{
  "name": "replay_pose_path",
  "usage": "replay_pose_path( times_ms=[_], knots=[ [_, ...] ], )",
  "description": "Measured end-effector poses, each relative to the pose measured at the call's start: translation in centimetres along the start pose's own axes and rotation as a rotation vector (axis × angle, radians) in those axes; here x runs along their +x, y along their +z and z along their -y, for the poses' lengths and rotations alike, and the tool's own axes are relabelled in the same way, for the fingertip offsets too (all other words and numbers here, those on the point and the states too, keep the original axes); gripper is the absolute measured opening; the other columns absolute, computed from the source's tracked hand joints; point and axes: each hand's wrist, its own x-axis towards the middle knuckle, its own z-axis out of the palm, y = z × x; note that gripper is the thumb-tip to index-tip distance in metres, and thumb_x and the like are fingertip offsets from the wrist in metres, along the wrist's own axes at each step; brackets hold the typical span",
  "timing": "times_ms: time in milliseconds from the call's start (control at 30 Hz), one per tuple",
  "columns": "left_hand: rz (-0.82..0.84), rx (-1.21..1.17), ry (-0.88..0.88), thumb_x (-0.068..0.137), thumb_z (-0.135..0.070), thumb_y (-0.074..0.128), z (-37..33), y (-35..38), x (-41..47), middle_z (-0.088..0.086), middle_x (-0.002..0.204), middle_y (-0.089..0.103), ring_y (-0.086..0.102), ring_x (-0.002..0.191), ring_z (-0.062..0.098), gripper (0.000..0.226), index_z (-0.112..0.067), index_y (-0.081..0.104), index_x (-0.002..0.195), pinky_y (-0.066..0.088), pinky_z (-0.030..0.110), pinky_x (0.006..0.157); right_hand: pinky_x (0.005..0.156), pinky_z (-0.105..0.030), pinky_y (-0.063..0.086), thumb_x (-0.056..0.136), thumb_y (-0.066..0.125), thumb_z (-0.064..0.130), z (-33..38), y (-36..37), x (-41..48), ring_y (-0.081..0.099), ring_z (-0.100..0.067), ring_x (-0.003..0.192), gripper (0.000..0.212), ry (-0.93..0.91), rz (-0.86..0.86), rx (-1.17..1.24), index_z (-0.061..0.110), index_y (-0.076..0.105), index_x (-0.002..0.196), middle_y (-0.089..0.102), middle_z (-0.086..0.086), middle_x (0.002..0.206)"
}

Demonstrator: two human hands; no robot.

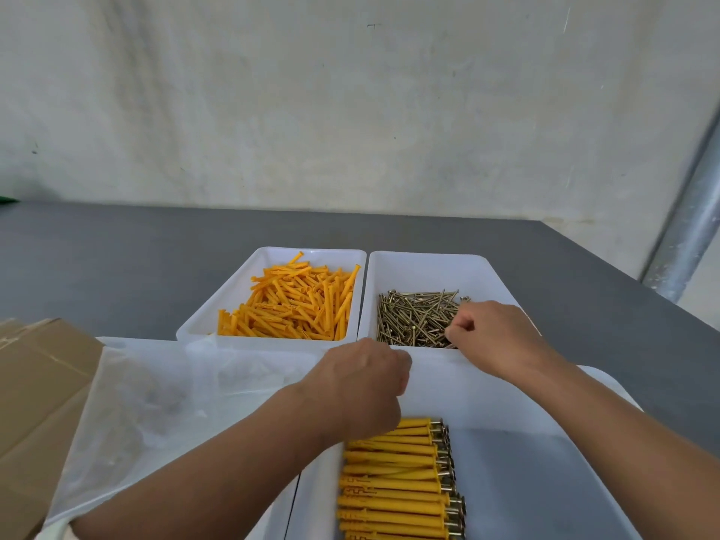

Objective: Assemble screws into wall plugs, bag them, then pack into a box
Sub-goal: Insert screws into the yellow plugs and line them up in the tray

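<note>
A white tray (272,256) at the back holds loose orange wall plugs (290,305). To its right, another white tray (428,263) holds a heap of brass screws (413,319). My right hand (495,337) reaches into that heap, its fingers curled and pinching among the screws. The near white tray (545,461) carries a neat row of yellow plugs with screws in them (397,481). My left hand (362,387) hovers over the far end of that row with fingers curled under; what it holds is hidden.
Clear plastic bags (175,403) lie in a white tray on the left. A brown cardboard box (35,383) sits at the far left. All stands on a grey table (117,267) against a pale wall, with a metal pipe (685,235) at the right.
</note>
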Motion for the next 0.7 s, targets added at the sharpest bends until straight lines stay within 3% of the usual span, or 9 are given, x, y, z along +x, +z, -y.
replay_pose_path(
  times_ms=[167, 267, 500, 600, 700],
  knots=[
    [-0.051, -0.044, -0.066, 0.083, -0.009, 0.051, 1.3, -1.4, 0.6, -0.004, 0.096, 0.062, 0.056, 0.089, 0.015, 0.025, -0.021, 0.062, 0.102, 0.055, 0.033, 0.075, 0.066, -0.030, 0.048, 0.094, 0.049, 0.023, -0.4, 1.5, 1.7, 0.057, -0.011, 0.078, 0.017, 0.057, 0.054, -0.044, 0.023, 0.063, 0.084, 0.064, 0.007, 0.085],
    [-0.104, -0.131, -0.119, 0.080, -0.009, 0.051, 2.5, -2.0, 1.5, -0.013, 0.082, 0.056, 0.053, 0.084, 0.011, 0.025, -0.023, 0.065, 0.096, 0.049, 0.025, 0.068, 0.069, -0.030, 0.048, 0.094, 0.051, 0.029, -0.7, 2.2, 2.9, 0.058, -0.013, 0.082, 0.017, 0.084, 0.114, -0.055, 0.021, 0.066, 0.092, 0.065, 0.004, 0.091],
    [-0.259, -0.205, -0.367, 0.080, -0.009, 0.053, 6.5, -1.8, 4.7, -0.010, 0.085, 0.059, 0.054, 0.090, 0.015, 0.021, -0.026, 0.063, 0.088, 0.040, 0.024, 0.069, 0.057, -0.026, 0.036, 0.086, 0.054, 0.029, -1.0, 2.6, 4.9, 0.053, -0.014, 0.085, 0.019, 0.093, 0.201, -0.128, 0.025, 0.062, 0.102, 0.055, 0.006, 0.098],
    [-0.270, -0.203, -0.468, 0.079, -0.012, 0.055, 8.4, -1.2, 6.1, -0.005, 0.093, 0.062, 0.052, 0.084, 0.014, 0.021, -0.025, 0.061, 0.095, 0.038, 0.022, 0.058, 0.067, -0.028, 0.040, 0.087, 0.055, 0.029, -1.1, 3.0, 5.1, 0.050, -0.014, 0.086, 0.023, 0.129, 0.270, -0.074, 0.026, 0.063, 0.108, 0.055, 0.007, 0.095],
    [-0.207, -0.184, -0.537, 0.079, -0.016, 0.058, 9.8, -0.4, 7.2, -0.006, 0.092, 0.055, 0.051, 0.079, 0.012, 0.039, -0.027, 0.058, 0.117, 0.033, 0.020, 0.050, 0.069, -0.028, 0.041, 0.087, 0.054, 0.028, -1.2, 3.3, 5.4, 0.050, -0.016, 0.086, 0.024, 0.145, 0.299, -0.086, 0.026, 0.065, 0.108, 0.058, 0.004, 0.099]
  ],
)
